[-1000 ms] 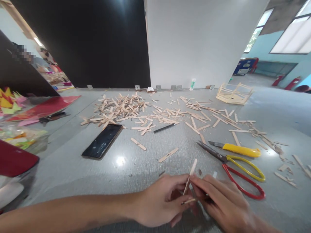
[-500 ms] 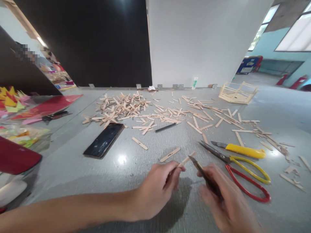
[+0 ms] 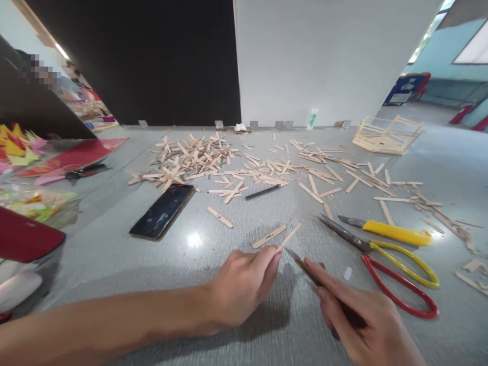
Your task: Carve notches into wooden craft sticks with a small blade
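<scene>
A thin wooden craft stick [image 3: 291, 235] is pinched between the thumb and fingers of my left hand [image 3: 244, 287], its free end pointing up and away. My right hand [image 3: 362, 315] is closed around a craft knife [image 3: 310, 272]; most of its handle is hidden by my fingers. The blade tip lies close to the stick, near my left fingertips; I cannot tell whether it touches. Just beyond my left hand lies a craft stick with a slot cut in it [image 3: 269, 236]. Another notched stick [image 3: 220, 217] rests farther left.
Scissors with red and yellow handles [image 3: 400, 287] and a yellow cutter [image 3: 396, 233] lie right of my hands. A phone [image 3: 162, 212] is at left. Behind are a stick pile [image 3: 194, 160], a black pen-like tool [image 3: 264, 192], a glue tube [image 3: 312, 119] and a stick frame [image 3: 389, 136].
My right hand has drawn the knife down, its tip moving from the stick's far end toward my left fingertips. The stick is tilted more upright. The whole view has shifted slightly.
</scene>
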A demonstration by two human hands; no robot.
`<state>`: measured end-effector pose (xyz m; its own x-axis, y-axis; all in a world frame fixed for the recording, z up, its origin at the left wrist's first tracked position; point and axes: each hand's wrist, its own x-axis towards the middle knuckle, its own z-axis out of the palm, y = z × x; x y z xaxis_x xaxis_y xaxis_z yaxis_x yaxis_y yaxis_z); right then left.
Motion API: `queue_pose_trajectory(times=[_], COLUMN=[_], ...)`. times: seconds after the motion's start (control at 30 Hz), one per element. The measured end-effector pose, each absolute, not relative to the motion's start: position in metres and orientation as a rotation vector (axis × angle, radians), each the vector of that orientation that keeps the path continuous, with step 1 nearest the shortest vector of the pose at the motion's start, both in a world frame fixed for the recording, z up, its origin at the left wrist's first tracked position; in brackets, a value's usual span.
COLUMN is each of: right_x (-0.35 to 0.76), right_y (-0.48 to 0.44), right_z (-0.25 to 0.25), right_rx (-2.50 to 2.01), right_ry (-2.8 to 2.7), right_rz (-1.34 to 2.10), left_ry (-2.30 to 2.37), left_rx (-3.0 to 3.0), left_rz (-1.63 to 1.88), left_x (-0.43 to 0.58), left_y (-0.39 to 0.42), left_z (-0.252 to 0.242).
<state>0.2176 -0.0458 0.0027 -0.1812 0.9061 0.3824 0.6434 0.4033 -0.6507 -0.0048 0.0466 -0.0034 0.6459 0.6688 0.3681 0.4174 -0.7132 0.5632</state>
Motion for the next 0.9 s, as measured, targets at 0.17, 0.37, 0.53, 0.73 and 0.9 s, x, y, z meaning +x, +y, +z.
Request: queue_pose_trajectory(times=[0.17,0.37,0.53,0.73,0.9], right_x=[0.217,0.219,0.22,0.217,0.216], right_y=[-0.044,-0.045,-0.048,-0.052,-0.052], right_z=[0.002,0.0,-0.008,-0.012,-0.011], right_rx=[-1.325,-1.318,-1.28,-1.275,-1.318], right_ry=[-1.919,-1.931,-2.016,-2.017,-1.942], right_rz=[0.434,0.384,0.138,0.159,0.312], left_ry=[0.843,0.797,0.738,0.658,0.604], left_rx=[2.527,2.609,2.66,2.736,2.802], left_rz=[0.814,0.886,0.92,1.038,1.121], left_x=[-0.003,-0.003,-0.003,-0.005,-0.008], left_y=[0.047,0.046,0.047,0.047,0.048], left_z=[-0.003,-0.006,-0.007,-0.013,-0.018])
